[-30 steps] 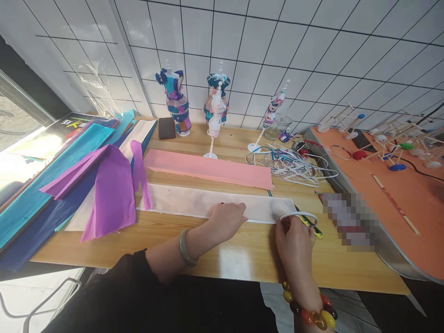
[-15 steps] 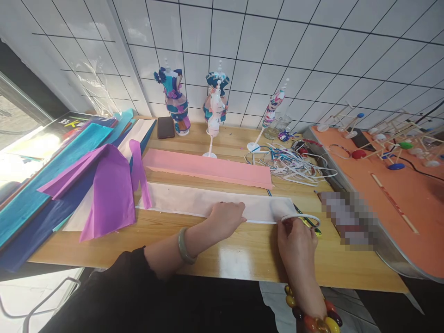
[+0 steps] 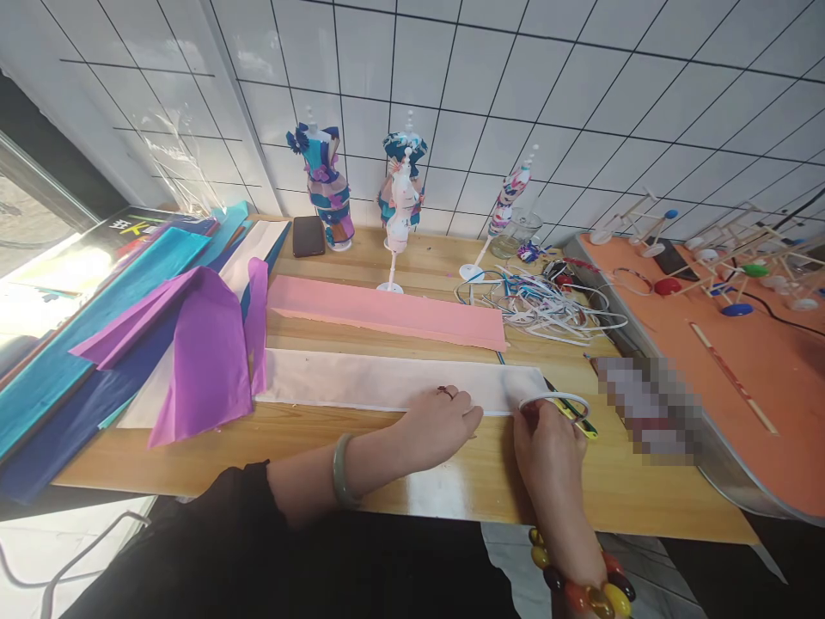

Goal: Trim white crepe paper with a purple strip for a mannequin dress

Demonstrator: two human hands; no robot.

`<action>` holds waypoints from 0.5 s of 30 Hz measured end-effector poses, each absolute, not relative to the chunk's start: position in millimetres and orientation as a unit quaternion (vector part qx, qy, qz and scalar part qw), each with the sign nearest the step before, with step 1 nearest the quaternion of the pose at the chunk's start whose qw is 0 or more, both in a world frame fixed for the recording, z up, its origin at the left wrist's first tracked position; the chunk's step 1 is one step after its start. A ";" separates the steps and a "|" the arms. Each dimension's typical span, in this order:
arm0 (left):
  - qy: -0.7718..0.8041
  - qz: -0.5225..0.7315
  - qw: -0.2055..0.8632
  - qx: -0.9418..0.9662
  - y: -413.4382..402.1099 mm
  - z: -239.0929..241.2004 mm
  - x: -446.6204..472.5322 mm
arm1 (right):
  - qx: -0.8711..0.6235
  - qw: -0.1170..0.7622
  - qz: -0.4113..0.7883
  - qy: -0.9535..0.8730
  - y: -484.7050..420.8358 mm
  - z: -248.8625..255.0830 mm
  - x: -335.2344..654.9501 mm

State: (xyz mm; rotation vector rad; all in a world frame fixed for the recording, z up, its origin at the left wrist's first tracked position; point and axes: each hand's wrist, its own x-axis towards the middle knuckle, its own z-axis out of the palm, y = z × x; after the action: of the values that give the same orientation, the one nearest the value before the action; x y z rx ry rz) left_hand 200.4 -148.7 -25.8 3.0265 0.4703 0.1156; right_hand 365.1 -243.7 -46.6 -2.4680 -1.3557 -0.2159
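A long strip of pale pinkish-white paper [image 3: 361, 378] lies crosswise before me, a thin white line along its near edge. My left hand [image 3: 444, 421] rests over that edge, its fingers curled down; what they hold, if anything, is hidden beneath them. At the strip's near right corner, my right hand [image 3: 547, 438] is closed on a narrow white band [image 3: 567, 397] that curls out in a loop. Partly under this loop is a yellow-and-black utility knife [image 3: 583, 421]. Behind the pale strip lies a folded pink paper strip [image 3: 387, 309].
Purple paper [image 3: 206, 361] overlaps the pale strip's left end, near stacked blue sheets [image 3: 122, 318]. Small dressed mannequins [image 3: 328, 185] stand along the tiled wall. A tangle of white strips [image 3: 541, 305] lies at the back right. An orange-topped table [image 3: 702, 344] adjoins on the right.
My left hand has slid right along the pale strip's near edge, closer to my right hand. The pale strip's left end has shifted slightly toward me. My right hand has barely moved.
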 end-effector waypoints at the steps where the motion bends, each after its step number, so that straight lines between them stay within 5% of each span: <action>1: 0.150 0.044 0.042 0.987 -149.7 -27.7 200.1 | -0.864 0.158 -0.072 -0.473 -243.6 -46.6 365.1; 15: 0.142 0.065 0.029 0.987 -148.5 -37.4 198.2 | -0.873 0.136 -0.060 -0.465 -241.1 -43.9 362.1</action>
State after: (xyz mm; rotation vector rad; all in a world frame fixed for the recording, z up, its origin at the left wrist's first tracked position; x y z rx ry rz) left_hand 198.2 -148.5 -37.4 3.0466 0.4383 0.2012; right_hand 362.1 -241.1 -43.9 -2.5270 -1.3452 -0.1726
